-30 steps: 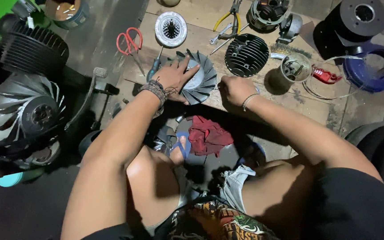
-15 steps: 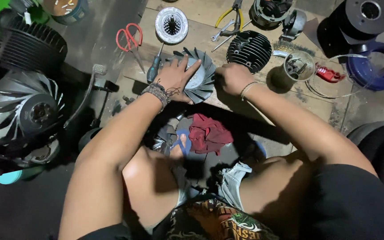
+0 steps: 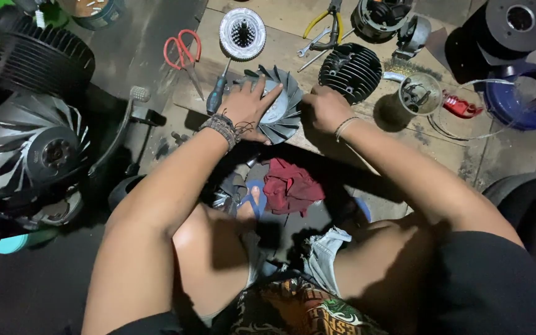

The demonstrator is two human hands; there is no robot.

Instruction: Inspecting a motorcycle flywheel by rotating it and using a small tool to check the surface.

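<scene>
A grey finned fan wheel (image 3: 283,105) lies flat on a wooden board (image 3: 404,133) in front of me. My left hand (image 3: 247,107) is spread on top of the wheel, palm down, fingers apart, pressing it. My right hand (image 3: 324,107) is closed in a fist against the wheel's right edge; what it holds is hidden. A screwdriver with a blue-green handle (image 3: 217,93) lies just left of my left hand.
On the board lie red scissors (image 3: 182,51), a white round fan (image 3: 242,32), yellow pliers (image 3: 325,17), a black finned cylinder head (image 3: 350,71), a small metal cup (image 3: 419,94). A large engine fan housing (image 3: 29,149) stands left; blue hose coil (image 3: 525,93) right; red rag (image 3: 290,186) near my feet.
My right hand has slid left to the fan wheel's edge and closed. The view has shifted slightly; my left hand stays spread on the wheel.
</scene>
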